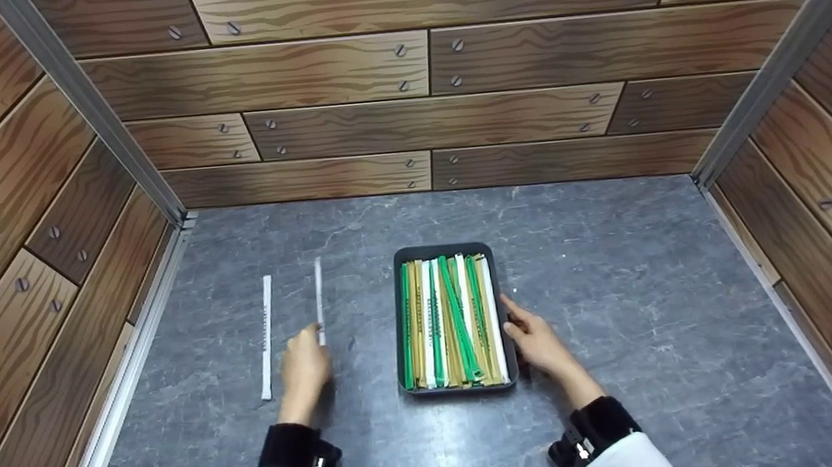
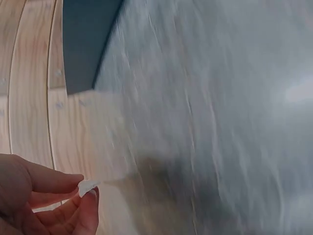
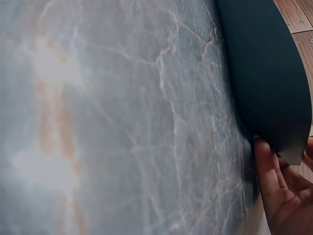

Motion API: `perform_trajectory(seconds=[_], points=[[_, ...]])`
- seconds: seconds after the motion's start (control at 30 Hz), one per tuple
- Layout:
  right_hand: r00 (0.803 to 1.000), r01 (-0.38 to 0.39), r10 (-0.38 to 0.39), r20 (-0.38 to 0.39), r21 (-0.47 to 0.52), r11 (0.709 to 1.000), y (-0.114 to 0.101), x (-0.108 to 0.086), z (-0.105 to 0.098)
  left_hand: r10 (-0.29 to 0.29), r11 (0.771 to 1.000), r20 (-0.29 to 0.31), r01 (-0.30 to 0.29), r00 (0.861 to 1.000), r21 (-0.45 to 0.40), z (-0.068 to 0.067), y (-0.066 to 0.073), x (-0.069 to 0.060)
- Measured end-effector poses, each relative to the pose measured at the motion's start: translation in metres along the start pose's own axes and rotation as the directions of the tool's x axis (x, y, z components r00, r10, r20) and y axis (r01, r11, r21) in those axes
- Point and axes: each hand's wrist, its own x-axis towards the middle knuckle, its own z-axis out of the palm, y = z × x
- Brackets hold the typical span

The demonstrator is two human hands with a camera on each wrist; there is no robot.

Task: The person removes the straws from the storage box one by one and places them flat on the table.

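Observation:
My left hand [image 1: 305, 363] pinches the near end of a slim white wrapped straw [image 1: 319, 291], its far end pointing away from me. In the left wrist view, a white tip [image 2: 87, 187] shows between thumb and fingers. Left of that hand, another white wrapped straw [image 1: 267, 337] with dark printing lies on the table. A dark rectangular tray [image 1: 441, 249] holds several green, gold and white wrapped straws [image 1: 457, 320], mostly lengthwise. My right hand [image 1: 538, 339] touches the tray's right side with fingers extended; in the right wrist view, fingers [image 3: 266, 166] meet the tray's outer wall [image 3: 264, 73].
Grey marbled table surface [image 1: 637, 267] surrounds the tray. Wood-patterned panels [image 1: 347, 130] stand at the back and both sides, with metal rails [image 1: 101, 118] in the corners.

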Motion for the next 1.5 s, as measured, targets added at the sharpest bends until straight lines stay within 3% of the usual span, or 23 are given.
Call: perform_trajectory(seconds=[0.1, 0.33, 0.63, 0.87, 1.23, 1.37, 1.5], points=[[1.0, -0.004, 0.004, -0.001, -0.005, 1.0, 0.001, 0.0, 0.0, -0.054, 0.998, 0.01, 0.054, 0.998, 0.017, -0.006, -0.012, 0.005], [1.0, -0.002, 0.002, 0.011, 0.02, 1.0, 0.002, 0.0, 0.001, -0.112, 0.991, -0.027, 0.114, 0.993, 0.069, -0.016, -0.033, 0.011], [1.0, 0.01, -0.01, 0.003, 0.027, 1.0, 0.001, 0.0, 0.001, -0.225, 0.968, -0.013, 0.225, 0.974, 0.114, -0.021, -0.047, 0.014], [1.0, 0.006, -0.006, 0.007, 0.015, 1.0, 0.0, -0.001, 0.0, -0.215, 0.967, -0.07, 0.222, 0.974, 0.126, -0.019, -0.051, 0.014], [1.0, 0.016, -0.017, 0.011, 0.019, 1.0, 0.001, 0.0, 0.0, -0.208, 0.969, -0.064, 0.215, 0.976, 0.123, -0.02, -0.047, 0.013], [1.0, 0.007, -0.007, 0.011, 0.019, 1.0, 0.0, -0.001, 0.0, -0.145, 0.98, -0.067, 0.153, 0.987, 0.127, -0.019, -0.031, 0.011], [1.0, -0.01, 0.01, 0.009, 0.012, 1.0, -0.001, -0.001, 0.0, -0.026, 0.994, -0.052, 0.032, 0.998, 0.102, -0.011, -0.006, 0.005]])
